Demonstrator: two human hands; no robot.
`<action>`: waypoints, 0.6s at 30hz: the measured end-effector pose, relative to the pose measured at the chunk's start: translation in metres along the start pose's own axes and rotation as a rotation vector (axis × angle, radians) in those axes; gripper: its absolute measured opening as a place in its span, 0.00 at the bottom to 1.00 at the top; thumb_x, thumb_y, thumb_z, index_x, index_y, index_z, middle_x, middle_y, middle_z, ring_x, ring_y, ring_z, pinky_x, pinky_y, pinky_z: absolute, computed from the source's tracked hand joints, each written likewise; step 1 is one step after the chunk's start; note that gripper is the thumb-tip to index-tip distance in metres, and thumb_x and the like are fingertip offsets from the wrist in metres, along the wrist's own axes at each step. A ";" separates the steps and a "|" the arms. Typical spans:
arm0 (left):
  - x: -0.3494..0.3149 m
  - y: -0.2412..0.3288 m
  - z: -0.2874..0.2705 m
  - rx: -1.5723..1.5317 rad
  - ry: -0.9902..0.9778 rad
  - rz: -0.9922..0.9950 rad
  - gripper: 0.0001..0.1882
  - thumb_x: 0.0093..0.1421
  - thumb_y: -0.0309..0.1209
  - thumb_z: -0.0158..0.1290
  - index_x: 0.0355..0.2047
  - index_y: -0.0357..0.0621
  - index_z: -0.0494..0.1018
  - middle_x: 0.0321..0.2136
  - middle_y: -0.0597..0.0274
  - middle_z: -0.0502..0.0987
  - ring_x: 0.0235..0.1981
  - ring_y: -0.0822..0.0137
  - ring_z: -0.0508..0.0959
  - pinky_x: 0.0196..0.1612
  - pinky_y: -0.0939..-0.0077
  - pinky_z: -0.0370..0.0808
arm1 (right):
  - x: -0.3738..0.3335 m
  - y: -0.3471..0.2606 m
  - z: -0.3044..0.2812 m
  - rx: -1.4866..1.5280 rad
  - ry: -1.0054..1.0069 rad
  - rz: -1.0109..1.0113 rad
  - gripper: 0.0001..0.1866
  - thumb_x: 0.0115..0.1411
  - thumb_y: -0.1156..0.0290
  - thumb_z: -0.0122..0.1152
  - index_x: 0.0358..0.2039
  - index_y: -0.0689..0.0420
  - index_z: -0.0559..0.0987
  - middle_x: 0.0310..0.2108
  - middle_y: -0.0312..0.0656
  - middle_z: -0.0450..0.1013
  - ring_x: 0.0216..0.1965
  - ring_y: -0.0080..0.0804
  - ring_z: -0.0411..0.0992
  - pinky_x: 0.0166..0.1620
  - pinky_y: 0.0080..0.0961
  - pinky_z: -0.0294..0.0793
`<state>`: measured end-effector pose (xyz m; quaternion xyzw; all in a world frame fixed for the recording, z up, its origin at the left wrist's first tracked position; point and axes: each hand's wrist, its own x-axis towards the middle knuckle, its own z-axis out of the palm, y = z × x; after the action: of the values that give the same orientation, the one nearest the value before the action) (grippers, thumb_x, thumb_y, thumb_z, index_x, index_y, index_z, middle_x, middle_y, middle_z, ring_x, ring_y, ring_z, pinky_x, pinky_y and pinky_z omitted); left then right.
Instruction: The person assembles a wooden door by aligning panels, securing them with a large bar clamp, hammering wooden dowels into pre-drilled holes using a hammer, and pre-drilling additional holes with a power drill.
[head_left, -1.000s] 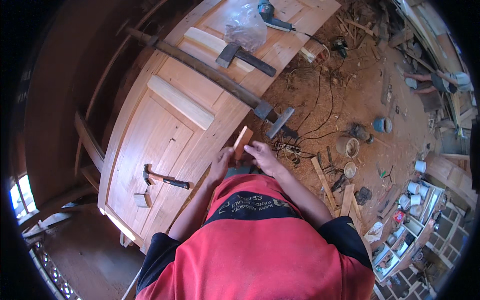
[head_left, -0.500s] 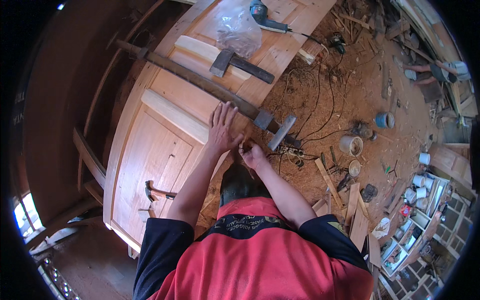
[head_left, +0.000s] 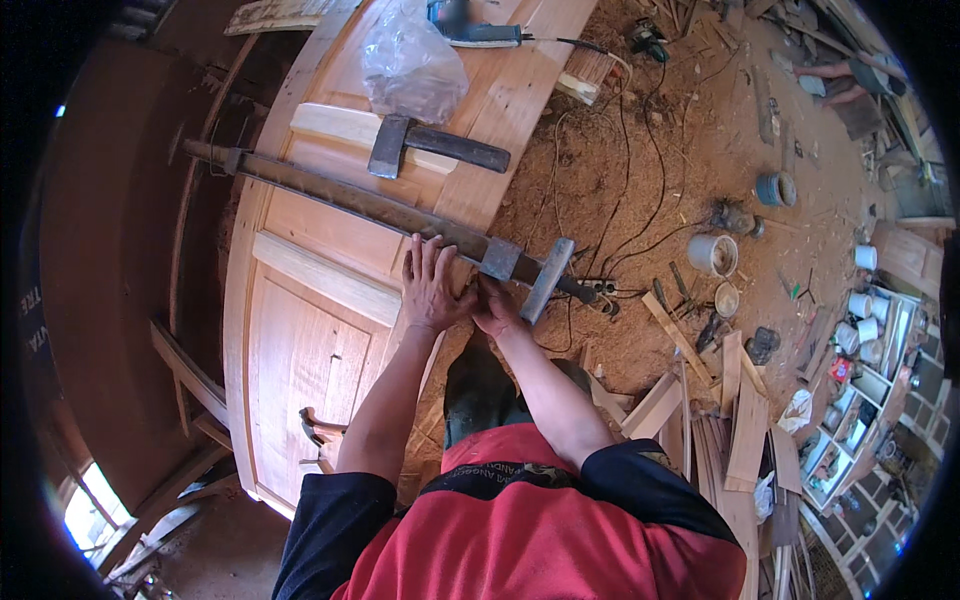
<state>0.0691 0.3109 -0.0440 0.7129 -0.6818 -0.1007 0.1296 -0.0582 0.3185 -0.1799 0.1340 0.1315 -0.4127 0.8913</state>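
Pale timber forms the panelled door [head_left: 300, 340], which lies flat beneath a dark bar clamp [head_left: 350, 206] set crosswise, presumably so that pressure runs across the frame. The left hand [head_left: 433, 295] is spread, with nothing visible in its grasp; it rests at the door's right-hand edge, fingertips beside the bar, apparently for steadiness. The right hand [head_left: 494, 308] is curled just beside the clamp's metal block [head_left: 500, 258]; whether it grasps anything there cannot be told. Beyond the bar, a hatchet [head_left: 450, 146] lies across a pale wooden strip [head_left: 335, 124], near a clear plastic bag [head_left: 415, 70], perhaps to stay within reach. Nearer, a claw hammer [head_left: 312, 428], partly hidden by the left arm, rests on the door, which seemingly doubles as a bench top.
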 end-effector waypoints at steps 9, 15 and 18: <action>0.001 0.010 0.001 -0.021 0.075 -0.038 0.42 0.45 0.49 0.64 0.59 0.52 0.62 0.64 0.52 0.60 0.72 0.41 0.48 0.68 0.38 0.48 | 0.001 -0.002 0.005 -0.041 0.164 -0.117 0.11 0.63 0.77 0.59 0.46 0.55 0.77 0.40 0.35 0.76 0.42 0.27 0.75 0.46 0.26 0.77; 0.008 0.025 0.009 -0.009 0.152 -0.086 0.38 0.45 0.44 0.65 0.55 0.46 0.62 0.61 0.48 0.61 0.70 0.35 0.49 0.67 0.38 0.50 | 0.007 -0.003 -0.013 -0.078 0.322 -0.203 0.11 0.62 0.79 0.60 0.44 0.55 0.77 0.40 0.36 0.76 0.42 0.27 0.75 0.47 0.23 0.77; 0.009 0.026 0.009 0.010 0.170 -0.075 0.38 0.45 0.43 0.66 0.54 0.47 0.62 0.61 0.47 0.61 0.70 0.35 0.49 0.67 0.38 0.51 | 0.008 0.001 -0.010 -0.034 0.240 -0.229 0.11 0.62 0.80 0.60 0.45 0.55 0.77 0.41 0.35 0.76 0.44 0.27 0.74 0.49 0.23 0.76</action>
<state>0.0417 0.3001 -0.0436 0.7447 -0.6415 -0.0410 0.1797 -0.0542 0.3171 -0.1920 0.1512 0.2587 -0.4904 0.8184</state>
